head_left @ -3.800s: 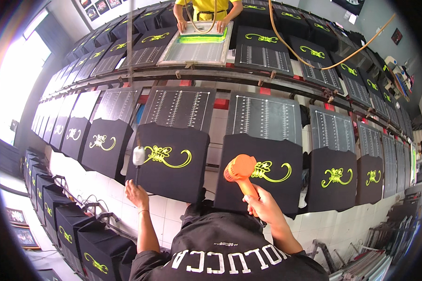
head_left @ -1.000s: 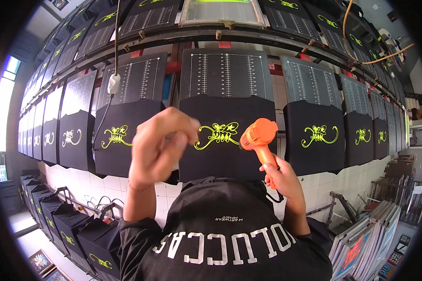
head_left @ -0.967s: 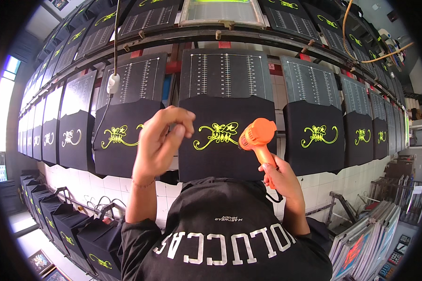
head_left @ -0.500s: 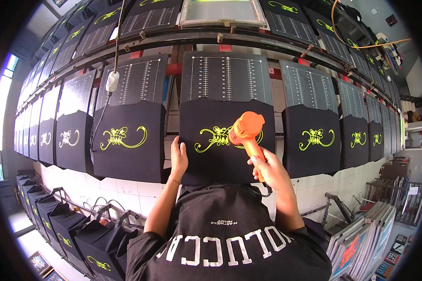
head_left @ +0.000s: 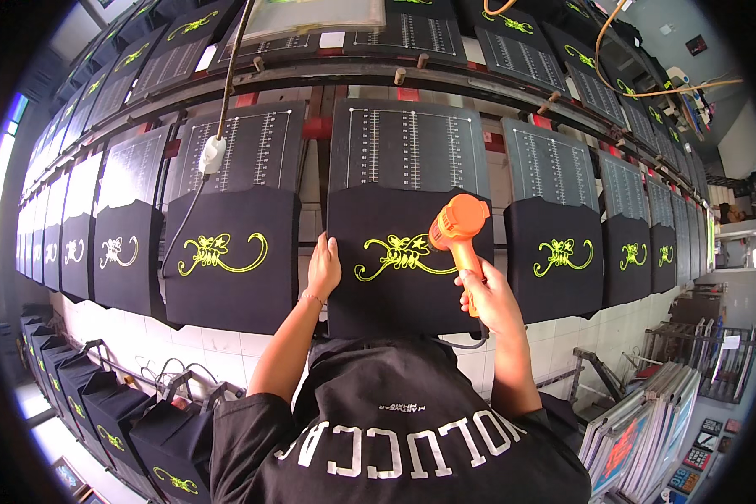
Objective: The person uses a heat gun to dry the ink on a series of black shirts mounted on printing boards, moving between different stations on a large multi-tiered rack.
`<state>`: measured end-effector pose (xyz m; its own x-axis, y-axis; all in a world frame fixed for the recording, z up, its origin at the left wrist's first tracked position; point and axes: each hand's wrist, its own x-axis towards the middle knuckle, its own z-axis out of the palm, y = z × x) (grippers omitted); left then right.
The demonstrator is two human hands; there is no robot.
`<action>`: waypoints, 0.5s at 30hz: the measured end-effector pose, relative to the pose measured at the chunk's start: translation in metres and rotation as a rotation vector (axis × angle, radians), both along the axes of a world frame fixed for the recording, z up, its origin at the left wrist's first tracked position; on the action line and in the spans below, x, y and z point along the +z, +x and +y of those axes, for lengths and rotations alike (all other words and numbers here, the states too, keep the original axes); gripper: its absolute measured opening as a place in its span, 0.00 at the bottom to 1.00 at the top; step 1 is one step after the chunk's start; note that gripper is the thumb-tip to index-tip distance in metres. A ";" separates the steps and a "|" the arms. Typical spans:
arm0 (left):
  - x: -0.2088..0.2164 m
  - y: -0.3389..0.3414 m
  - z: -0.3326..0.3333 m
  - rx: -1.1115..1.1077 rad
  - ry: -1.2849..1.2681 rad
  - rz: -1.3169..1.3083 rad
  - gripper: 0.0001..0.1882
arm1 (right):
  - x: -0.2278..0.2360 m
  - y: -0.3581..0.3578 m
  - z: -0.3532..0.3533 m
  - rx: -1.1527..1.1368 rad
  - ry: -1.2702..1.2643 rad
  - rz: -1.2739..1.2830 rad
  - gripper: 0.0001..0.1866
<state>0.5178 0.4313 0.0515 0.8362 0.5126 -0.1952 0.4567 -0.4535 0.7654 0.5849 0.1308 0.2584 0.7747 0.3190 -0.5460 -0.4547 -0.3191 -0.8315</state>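
In my right hand [head_left: 496, 301] is an orange hot-air gun [head_left: 469, 252], its fingers wrapped round the handle. The gun's nozzle is tipped left and down, above the right part of a neon-yellow print [head_left: 392, 257]. That print lies on a black fabric piece [head_left: 386, 307] spread over the lower half of a dark board [head_left: 395, 147] with white ruler marks. My left hand [head_left: 324, 267] rests against the left edge of this fabric and board, fingers stretched out and holding nothing. The right end of the print is partly hidden behind the gun.
Similar boards with printed black fabric stand on both sides, such as one on the left [head_left: 231, 294] and one on the right [head_left: 556, 286]. A cable with a white connector [head_left: 212, 154] hangs at the left. Stacked frames [head_left: 638, 428] lean at the lower right.
The hot-air gun has shifted slightly right, uncovering more of the print. At the top, a framed screen has moved left. My left hand stays at the board's edge.
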 end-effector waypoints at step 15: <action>-0.015 0.043 0.029 -0.030 -0.122 0.012 0.30 | -0.002 0.001 0.039 -0.008 0.015 -0.052 0.18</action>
<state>0.5605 0.4601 0.0366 0.8481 0.4590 -0.2647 0.4535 -0.3705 0.8106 0.5854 0.1694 0.2562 0.8046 0.3202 -0.5001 -0.4132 -0.3029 -0.8588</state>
